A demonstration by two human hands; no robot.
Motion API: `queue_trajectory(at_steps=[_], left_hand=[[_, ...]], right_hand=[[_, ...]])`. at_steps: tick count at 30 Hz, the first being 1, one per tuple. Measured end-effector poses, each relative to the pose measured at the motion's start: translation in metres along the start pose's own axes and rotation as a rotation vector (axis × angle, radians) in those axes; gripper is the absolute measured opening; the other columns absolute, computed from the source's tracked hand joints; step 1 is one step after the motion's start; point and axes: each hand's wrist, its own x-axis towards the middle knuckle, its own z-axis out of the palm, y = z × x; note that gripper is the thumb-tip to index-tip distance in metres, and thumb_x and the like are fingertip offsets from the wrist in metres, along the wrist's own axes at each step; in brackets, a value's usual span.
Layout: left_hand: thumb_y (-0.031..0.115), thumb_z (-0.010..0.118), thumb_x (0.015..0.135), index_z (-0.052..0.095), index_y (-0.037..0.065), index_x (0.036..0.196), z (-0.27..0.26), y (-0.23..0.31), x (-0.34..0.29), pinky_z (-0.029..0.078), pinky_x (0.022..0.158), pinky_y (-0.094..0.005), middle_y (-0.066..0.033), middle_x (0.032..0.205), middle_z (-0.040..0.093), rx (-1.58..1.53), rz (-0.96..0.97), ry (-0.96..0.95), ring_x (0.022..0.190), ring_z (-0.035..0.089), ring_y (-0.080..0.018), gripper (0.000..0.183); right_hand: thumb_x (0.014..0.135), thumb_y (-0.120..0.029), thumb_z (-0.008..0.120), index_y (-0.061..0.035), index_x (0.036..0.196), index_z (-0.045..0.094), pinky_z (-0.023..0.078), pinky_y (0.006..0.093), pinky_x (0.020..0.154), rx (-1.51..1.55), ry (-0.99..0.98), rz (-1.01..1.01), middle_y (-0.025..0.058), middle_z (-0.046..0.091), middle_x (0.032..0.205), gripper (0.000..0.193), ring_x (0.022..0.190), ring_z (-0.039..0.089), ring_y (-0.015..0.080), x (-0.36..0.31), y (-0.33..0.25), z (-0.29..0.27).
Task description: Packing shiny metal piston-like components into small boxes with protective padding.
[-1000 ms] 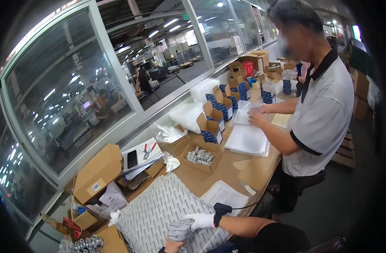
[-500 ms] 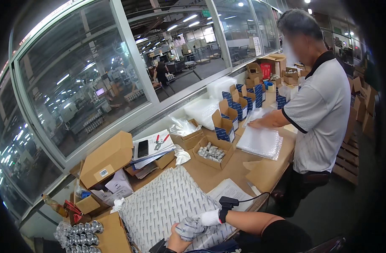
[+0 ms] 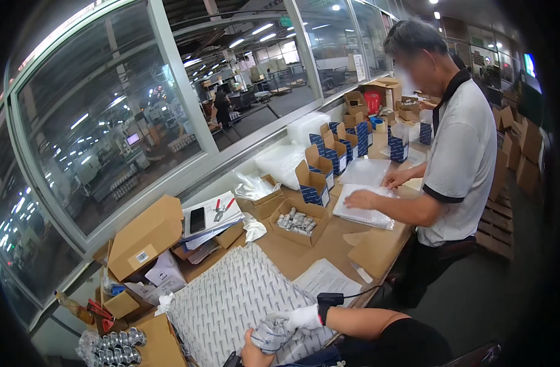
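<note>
A rounded bundle wrapped in white printed paper [image 3: 270,337] is held over the near edge of a stack of the same patterned wrapping paper [image 3: 225,300]. My left hand [image 3: 254,351], bare, curls round its left side. From the right, my right hand [image 3: 303,318], in a white glove, presses its fingers on the bundle's upper side. What is inside the paper is hidden. A black device [image 3: 330,298] with a cable is strapped at my right wrist. Shiny metal parts [image 3: 121,346] stand in rows at the lower left, beside a cardboard sheet [image 3: 160,342].
Across the bench, a co-worker [image 3: 457,140] handles bubble-wrap sheets [image 3: 365,208]. A carton of small wrapped parts [image 3: 298,221] sits mid-bench, with blue boxes [image 3: 313,180] behind. At left are an opened carton [image 3: 145,238], a phone [image 3: 197,220] and red-handled pliers [image 3: 222,210].
The view has shifted slightly. My gloved fingers have moved over the top of the bundle, which stays in my hands. The co-worker's hands have come back onto the nearer bubble-wrap sheets.
</note>
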Motion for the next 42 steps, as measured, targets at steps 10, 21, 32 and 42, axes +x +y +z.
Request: queue_trajectory(at_steps=[10, 21, 32, 42], left_hand=[[0.029, 0.064, 0.074, 0.064, 0.007, 0.104, 0.03, -0.024, 0.017, 0.034, 0.097, -0.037, -0.0162, 0.11, 0.059, -0.889, -0.499, 0.077, 0.111, 0.051, -0.0251, 0.036], [0.035, 0.066, 0.072, 0.063, 0.006, 0.104, 0.007, -0.005, 0.002, 0.031, 0.1, -0.0373, -0.0184, 0.112, 0.058, 0.112, -0.099, 0.027, 0.114, 0.049, -0.0257, 0.043], [0.037, 0.071, 0.067, 0.061, 0.0, 0.099, -0.045, -0.044, -0.003, 0.047, 0.07, -0.0341, -0.0168, 0.088, 0.064, 0.186, -0.277, -0.99, 0.08, 0.06, -0.0213, 0.05], [0.018, 0.055, 0.078, 0.062, 0.003, 0.099, 0.008, -0.087, 0.01, 0.047, 0.061, -0.0373, -0.0156, 0.083, 0.065, 0.129, -0.464, -0.123, 0.07, 0.061, -0.0249, 0.027]], right_hand=[[0.084, -0.033, 0.062, -0.0037, 0.142, 0.008, 0.022, 0.0309, 0.106, 0.693, 0.034, -0.214, 0.0104, 0.03, 0.141, 0.085, 0.13, 0.026, 0.0219, -0.003, 0.017, 0.027], [0.079, -0.018, 0.066, -0.0026, 0.131, 0.036, 0.03, 0.0297, 0.1, 0.591, 0.188, -0.14, 0.0116, 0.044, 0.131, 0.062, 0.122, 0.038, 0.0182, -0.007, 0.01, 0.047], [0.072, -0.017, 0.067, -0.0082, 0.121, 0.047, 0.042, 0.0362, 0.09, 0.241, -0.145, -0.427, 0.0123, 0.055, 0.115, 0.054, 0.107, 0.052, 0.0258, -0.015, 0.013, 0.061], [0.056, -0.034, 0.075, -0.0092, 0.111, 0.055, 0.043, 0.0363, 0.084, -0.921, 0.215, -0.621, 0.0146, 0.053, 0.095, 0.063, 0.093, 0.053, 0.0312, -0.003, -0.008, 0.037]])
